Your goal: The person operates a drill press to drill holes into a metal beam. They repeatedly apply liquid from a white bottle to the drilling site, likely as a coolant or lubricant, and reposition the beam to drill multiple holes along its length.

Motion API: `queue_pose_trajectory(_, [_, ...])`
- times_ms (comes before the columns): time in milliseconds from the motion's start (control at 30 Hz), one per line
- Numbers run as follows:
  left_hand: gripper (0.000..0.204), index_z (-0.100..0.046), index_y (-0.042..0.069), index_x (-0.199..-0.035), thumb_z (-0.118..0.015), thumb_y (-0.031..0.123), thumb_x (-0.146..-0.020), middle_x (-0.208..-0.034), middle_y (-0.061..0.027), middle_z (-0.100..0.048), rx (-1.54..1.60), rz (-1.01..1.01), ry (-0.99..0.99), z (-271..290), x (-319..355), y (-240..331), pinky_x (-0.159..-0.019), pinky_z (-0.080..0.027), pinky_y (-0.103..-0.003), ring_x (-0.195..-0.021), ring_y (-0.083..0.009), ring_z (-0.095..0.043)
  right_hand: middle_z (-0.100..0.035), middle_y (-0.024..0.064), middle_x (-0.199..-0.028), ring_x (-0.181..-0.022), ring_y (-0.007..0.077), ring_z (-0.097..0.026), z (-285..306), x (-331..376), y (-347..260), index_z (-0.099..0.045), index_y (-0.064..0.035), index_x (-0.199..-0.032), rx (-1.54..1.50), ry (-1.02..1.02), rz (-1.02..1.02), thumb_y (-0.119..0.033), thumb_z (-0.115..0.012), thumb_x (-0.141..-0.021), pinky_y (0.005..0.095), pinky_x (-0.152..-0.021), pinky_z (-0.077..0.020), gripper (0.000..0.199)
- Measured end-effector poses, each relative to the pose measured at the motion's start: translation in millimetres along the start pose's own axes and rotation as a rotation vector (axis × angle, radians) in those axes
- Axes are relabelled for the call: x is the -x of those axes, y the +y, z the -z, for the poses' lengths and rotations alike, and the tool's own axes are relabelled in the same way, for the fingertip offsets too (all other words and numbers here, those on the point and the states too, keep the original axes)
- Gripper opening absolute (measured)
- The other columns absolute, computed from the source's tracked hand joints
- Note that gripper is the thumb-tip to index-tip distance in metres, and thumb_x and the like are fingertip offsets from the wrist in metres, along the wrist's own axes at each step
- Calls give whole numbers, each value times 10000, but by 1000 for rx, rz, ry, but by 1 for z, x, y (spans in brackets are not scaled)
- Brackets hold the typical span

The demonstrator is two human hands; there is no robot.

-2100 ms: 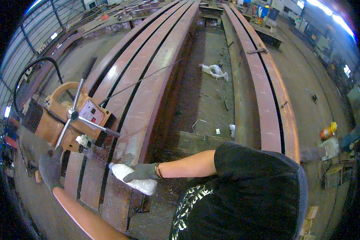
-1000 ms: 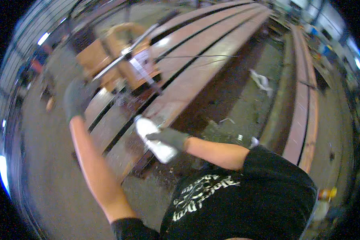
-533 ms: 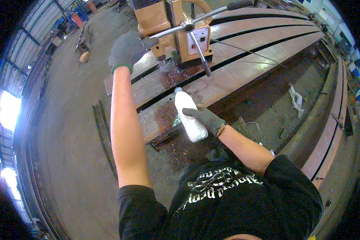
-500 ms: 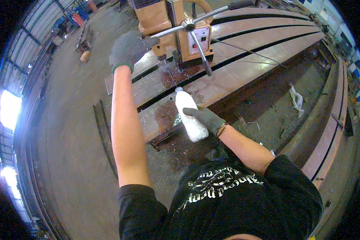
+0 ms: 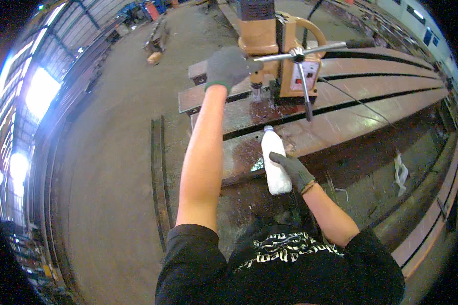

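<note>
A tan magnetic drill press (image 5: 259,35) stands upright on long steel beams (image 5: 351,114), its cutter pointing down at the metal. My left hand (image 5: 230,67), in a grey glove, is closed around the end of one spoke of the feed handle (image 5: 298,54). In my gloved right hand (image 5: 293,169) is a white squeeze bottle (image 5: 276,170), tilted with its nozzle toward the cutter and apart from it. Wet, dark patches and metal shavings lie around the cutter.
A cable (image 5: 359,101) runs from the drill across the beams to the right. Narrow gaps separate the beams. On the floor are a white plastic scrap (image 5: 401,174) at right, a steel rail (image 5: 159,173) at left, and a small wooden block (image 5: 154,58) farther off.
The view has swung, so everything sits farther right and lower. A thin stream ran from the bottle's nozzle toward the cutter before; none shows now. Both hands keep their holds.
</note>
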State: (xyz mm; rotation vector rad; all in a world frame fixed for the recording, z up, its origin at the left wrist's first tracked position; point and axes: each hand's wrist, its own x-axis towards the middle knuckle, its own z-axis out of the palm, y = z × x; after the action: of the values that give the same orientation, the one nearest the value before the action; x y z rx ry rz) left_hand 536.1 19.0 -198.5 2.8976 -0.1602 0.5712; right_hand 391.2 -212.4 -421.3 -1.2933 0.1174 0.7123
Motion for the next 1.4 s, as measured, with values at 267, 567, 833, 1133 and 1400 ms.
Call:
queue_pose_trajectory(267, [654, -805, 93, -912, -722, 723, -757, -916, -185, -764, -46, 11, -1, 3, 4, 4, -765, -589, -488, -871, -378, -744, -717, 72, -976, -798, 200, -685, -1, -4, 2, -674, -3, -1172, -45, -38, 11, -431, -770, -902, 359, -719, -579, 514])
queue_pose_trajectory(567, [648, -798, 59, -951, -691, 678, -791, -959, -208, -757, 11, -22, 0, 1, 5, 5, -808, -575, -498, -921, -391, -729, -709, 79, -987, -797, 185, -683, -2, 4, -8, -632, 20, -1236, -5, -14, -16, -445, -760, -907, 354, -699, -580, 584])
queue_pose_trajectory(833, [641, -792, 48, -934, -713, 664, -777, -940, -218, -751, 6, -1, -50, 3, 5, 9, -824, -557, -495, -908, -399, -722, -713, 79, -995, -804, 178, -685, 2, 2, -1, -636, 16, -1231, -25, -8, -13, -422, -778, -903, 335, -711, -581, 565])
queue_pose_trajectory(1133, [642, -796, 58, -939, -707, 676, -788, -930, -214, -752, 39, -8, -42, 3, 7, 8, -800, -559, -493, -894, -403, -719, -704, 54, -921, -737, 179, -665, 5, -3, 5, -670, -20, -1136, -45, -24, -5, -454, -792, -883, 349, -667, -576, 517])
queue_pose_trajectory(1400, [652, -806, 108, -1033, -681, 700, -791, -995, -200, -762, 43, 64, -92, 1, 8, 8, -822, -563, -500, -943, -393, -728, -713, 67, -954, -752, 186, -673, 4, -2, 4, -658, -16, -1170, -64, 0, -7, -448, -800, -875, 361, -677, -583, 541])
